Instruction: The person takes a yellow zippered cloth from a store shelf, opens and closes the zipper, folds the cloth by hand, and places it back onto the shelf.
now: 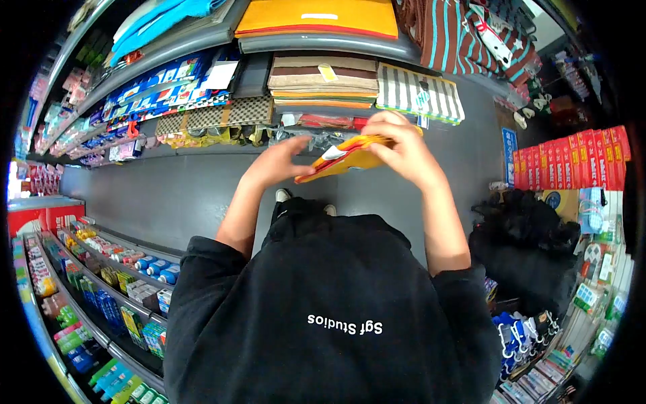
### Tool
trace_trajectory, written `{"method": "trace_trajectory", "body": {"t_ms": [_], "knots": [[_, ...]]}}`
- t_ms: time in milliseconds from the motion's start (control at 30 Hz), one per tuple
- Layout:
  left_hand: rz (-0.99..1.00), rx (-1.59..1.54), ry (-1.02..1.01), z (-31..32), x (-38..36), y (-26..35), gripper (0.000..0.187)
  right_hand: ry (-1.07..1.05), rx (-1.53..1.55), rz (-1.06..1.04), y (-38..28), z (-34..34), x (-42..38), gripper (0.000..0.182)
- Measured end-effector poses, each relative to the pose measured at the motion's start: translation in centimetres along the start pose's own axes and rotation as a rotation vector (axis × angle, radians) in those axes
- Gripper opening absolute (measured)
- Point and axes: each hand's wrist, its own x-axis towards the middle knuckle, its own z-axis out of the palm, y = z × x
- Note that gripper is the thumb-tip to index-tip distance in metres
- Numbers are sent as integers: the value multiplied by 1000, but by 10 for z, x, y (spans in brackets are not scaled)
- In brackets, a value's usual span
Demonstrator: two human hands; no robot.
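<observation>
In front of my body is a folded yellow cloth (pixel 360 160) with red edges and a white label, tilted with its left end lower. My right hand (pixel 407 145) is closed on its right end, fingers bent over the top. At the left end, my left hand (pixel 274 161) has its fingers apart from the thumb, and the thumb tip is right at the cloth's edge. The underside of the cloth is hidden. Beyond the hands, a similar yellow stack (pixel 316 19) with a white label lies on the upper shelf.
Folded brown and beige cloths (pixel 323 81) and a striped grey-and-white cloth (pixel 420 94) lie on the shelf ahead. Shelves of bottles (pixel 158 268) curve along the left. Red boxes (pixel 572 161) and a dark heap (pixel 518 225) stand at right. Grey floor (pixel 175 195) lies between.
</observation>
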Motion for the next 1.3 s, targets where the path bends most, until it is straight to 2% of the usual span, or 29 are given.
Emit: {"method": "trace_trajectory", "body": {"t_ms": [67, 100, 167, 200, 300, 333, 433, 467, 533, 567, 600, 667, 700, 767, 800, 867, 900, 967, 1000, 1067, 1100, 1133, 1200, 1233, 1300], "knots": [[180, -285, 1, -5, 14, 39, 66, -19, -38, 25, 4, 13, 0, 20], [181, -279, -14, -2, 20, 51, 66, -46, -87, 26, 4, 17, 0, 20], [416, -122, 11, 5, 32, 68, 53, -68, -135, 41, 6, 25, -2, 19], [421, -119, -3, 10, 36, 71, 53, -56, -133, 52, 6, 27, -3, 19], [296, 33, -72, 26, 44, 72, 26, -1, -117, 28, 13, 29, -10, 23], [300, 37, -94, 29, 44, 73, 26, 12, -112, 46, 18, 30, -13, 23], [108, -112, -47, 39, 48, 66, 28, 188, 111, 108, 44, 30, -25, 33], [111, -226, 23, 45, 48, 62, 31, 270, 218, 222, 55, 31, -33, 36], [21, -379, 70, 46, 48, 60, 32, 459, 243, 386, 93, 39, -54, 38], [17, -558, 95, 45, 46, 61, 31, 506, 216, 518, 101, 40, -71, 43], [10, -598, 108, 34, 39, 73, 29, 563, 383, 592, 125, 53, -89, 52], [-7, -761, 179, 26, 34, 82, 29, 587, 732, 932, 122, 65, -112, 65], [-25, -830, 192, 20, 30, 88, 30, 542, 814, 1012, 128, 76, -124, 68], [-57, -934, 343, 14, 25, 100, 30, 446, 985, 1123, 139, 98, -141, 75], [-65, -992, 420, 12, 24, 105, 29, 447, 986, 1124, 141, 107, -142, 75], [-18, -1126, 456, 2, 23, 115, 33, 517, 1400, 1164, 140, 127, -137, 72], [5, -1214, 462, -4, 23, 123, 35, 521, 1447, 1118, 142, 136, -131, 71], [35, -1348, 445, -13, 25, 134, 40, 405, 1913, 753, 150, 154, -117, 71], [52, -1409, 401, -17, 24, 135, 43, 409, 1915, 760, 142, 158, -109, 71], [48, -1527, 417, -22, 21, 141, 41, 529, 2066, 456, 119, 151, -84, 65], [70, -1508, 409, -24, 21, 138, 43, 519, 2175, 381, 114, 149, -78, 62], [67, -1503, 417, -27, 19, 135, 43, 511, 2182, 384, 108, 143, -75, 62], [84, -1489, 481, -32, 15, 126, 44, 453, 2206, 564, 99, 128, -74, 55], [78, -1545, 450, -36, 12, 118, 44, 445, 2206, 573, 101, 124, -75, 55], [78, -1537, 492, -40, 7, 103, 45, 516, 1855, 824, 107, 115, -76, 49]]}}
